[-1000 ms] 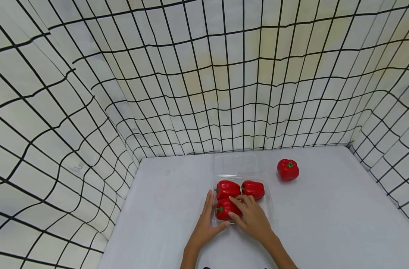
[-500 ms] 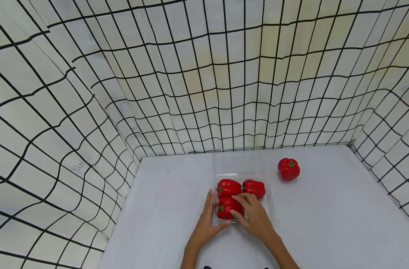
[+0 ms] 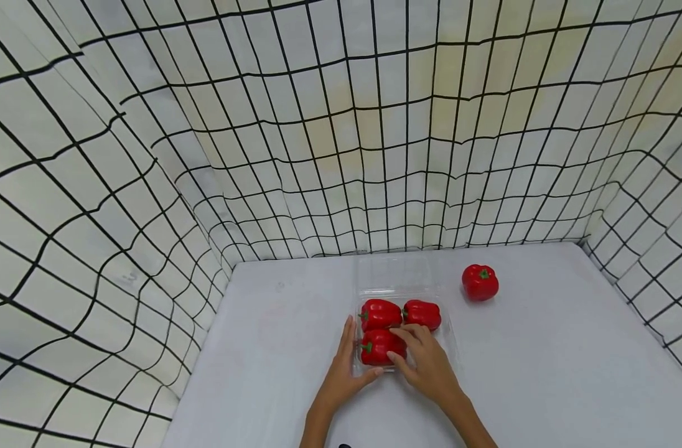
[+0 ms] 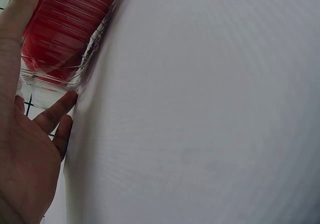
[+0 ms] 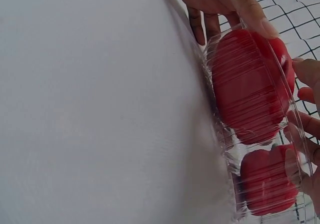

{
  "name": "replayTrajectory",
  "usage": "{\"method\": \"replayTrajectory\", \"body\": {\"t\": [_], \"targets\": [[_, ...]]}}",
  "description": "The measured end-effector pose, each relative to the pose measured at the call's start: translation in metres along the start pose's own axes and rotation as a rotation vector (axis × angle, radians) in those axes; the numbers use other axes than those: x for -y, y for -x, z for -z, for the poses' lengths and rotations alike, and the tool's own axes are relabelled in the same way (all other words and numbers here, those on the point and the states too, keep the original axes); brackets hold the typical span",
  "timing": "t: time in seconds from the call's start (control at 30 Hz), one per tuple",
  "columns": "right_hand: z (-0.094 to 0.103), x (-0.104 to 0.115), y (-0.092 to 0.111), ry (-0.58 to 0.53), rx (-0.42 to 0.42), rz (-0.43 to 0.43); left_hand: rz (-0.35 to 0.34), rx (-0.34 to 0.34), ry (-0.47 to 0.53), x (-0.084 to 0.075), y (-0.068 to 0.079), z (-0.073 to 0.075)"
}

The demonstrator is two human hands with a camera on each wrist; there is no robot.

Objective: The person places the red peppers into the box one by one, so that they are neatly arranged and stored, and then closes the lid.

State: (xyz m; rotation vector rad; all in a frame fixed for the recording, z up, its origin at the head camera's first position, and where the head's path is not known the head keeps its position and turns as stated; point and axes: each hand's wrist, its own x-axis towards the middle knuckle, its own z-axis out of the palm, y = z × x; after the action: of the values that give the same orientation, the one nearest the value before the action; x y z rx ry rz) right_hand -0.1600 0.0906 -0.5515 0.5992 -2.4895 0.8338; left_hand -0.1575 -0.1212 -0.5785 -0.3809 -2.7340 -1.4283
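Observation:
A clear plastic clamshell container (image 3: 446, 350) stands on the table with three red bell peppers inside. Two lie in its far row, a left pepper (image 3: 380, 313) and a right pepper (image 3: 424, 313); the near pepper (image 3: 377, 346) lies at the front left, its green stem pointing left. My right hand (image 3: 430, 368) holds the near pepper's right end between thumb and fingertips. Along the container's left wall my left hand (image 3: 338, 376) rests with straight fingers, its thumb (image 5: 270, 28) at the near rim. Ridged clear plastic covers the near pepper in the right wrist view.
A fourth red bell pepper (image 3: 480, 283) sits upright on the white table (image 3: 542, 348), right of the container. The clear lid (image 3: 394, 274) lies folded back on the far side. Black netting (image 3: 318, 155) over white sheets encloses the table's left, back and right.
My right hand's fingertips have shifted slightly right along the near pepper, exposing more of it. The left hand and the other peppers stay in place.

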Motion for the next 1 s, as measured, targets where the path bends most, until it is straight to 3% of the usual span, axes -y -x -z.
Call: {"method": "replayTrajectory", "body": {"t": [0.3,0.53,0.83,1.0], "targets": [[0.013,-0.009,0.003,-0.008,-0.048,-0.092,0.014,-0.004,-0.006,0.002,0.003,-0.002],[0.027,-0.026,0.003,-0.028,-0.181,-0.157,0.052,0.010,0.005,0.000,0.004,-0.001],[0.046,-0.056,-0.003,-0.031,-0.320,-0.333,0.060,0.020,0.012,0.000,0.002,-0.002],[0.052,-0.068,-0.010,-0.086,-0.435,-0.505,0.047,0.009,0.018,0.001,0.000,-0.003]]}}
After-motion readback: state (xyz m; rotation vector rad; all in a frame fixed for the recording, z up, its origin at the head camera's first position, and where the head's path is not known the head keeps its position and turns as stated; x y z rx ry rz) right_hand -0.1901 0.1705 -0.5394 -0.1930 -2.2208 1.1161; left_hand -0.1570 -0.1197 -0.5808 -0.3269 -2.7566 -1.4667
